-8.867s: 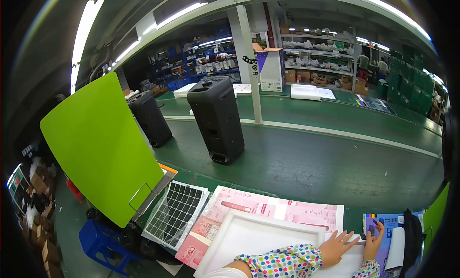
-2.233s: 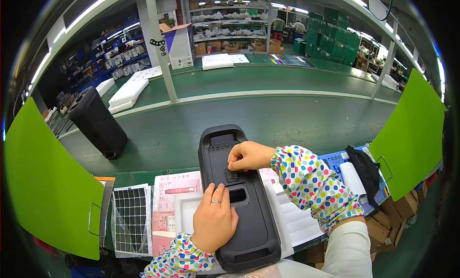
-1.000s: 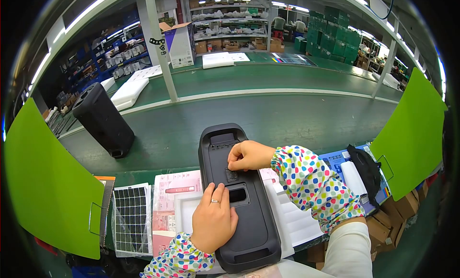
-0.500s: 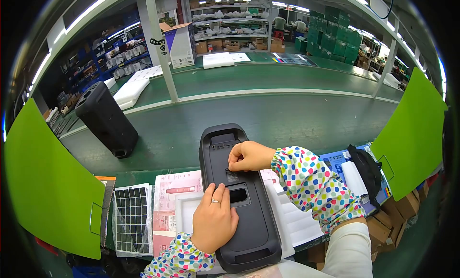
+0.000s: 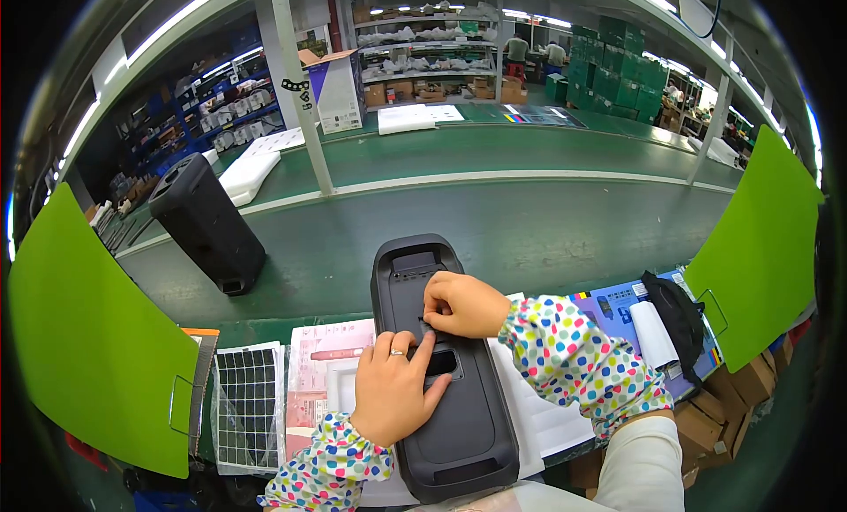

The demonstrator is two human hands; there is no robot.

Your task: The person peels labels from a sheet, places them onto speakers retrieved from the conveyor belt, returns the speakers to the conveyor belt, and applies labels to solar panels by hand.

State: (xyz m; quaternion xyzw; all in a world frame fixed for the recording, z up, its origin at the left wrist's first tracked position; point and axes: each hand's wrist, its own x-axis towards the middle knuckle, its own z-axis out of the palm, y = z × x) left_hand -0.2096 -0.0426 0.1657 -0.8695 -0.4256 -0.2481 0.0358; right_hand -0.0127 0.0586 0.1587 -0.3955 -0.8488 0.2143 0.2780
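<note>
Black speaker cabinet (image 5: 468, 410), lying flat in front of the wearer, its long body pointing away from them and leaning slightly left at the far end. Beneath it, white padding (image 5: 549, 417) shows along its right side, with part of a white tray (image 5: 340, 387) at its left; this soft layer probably guards the casing against scratches from the bench (image 5: 300, 321). Lying down, the cabinet presents a broad panel with a dark rectangular recess (image 5: 441, 363) near its middle, within easy reach of both hands. The left hand (image 5: 388, 397), wearing a ring, rests on the panel beside the recess, fingers extended and thumb spread wide, seemingly to steady the cabinet. The right hand (image 5: 468, 305) comes in from the right just beyond it, narrow, with its fingers curled and their tips drawn down to the panel, as fine, close work would call for; whether anything is pinched there cannot be told. Pink printed sheets (image 5: 309, 366) and a dark gridded sheet (image 5: 247, 406) lie to the left, and a blue printed sheet (image 5: 615, 307) to the right. A second speaker (image 5: 207, 225) stands farther off, at the left.
</note>
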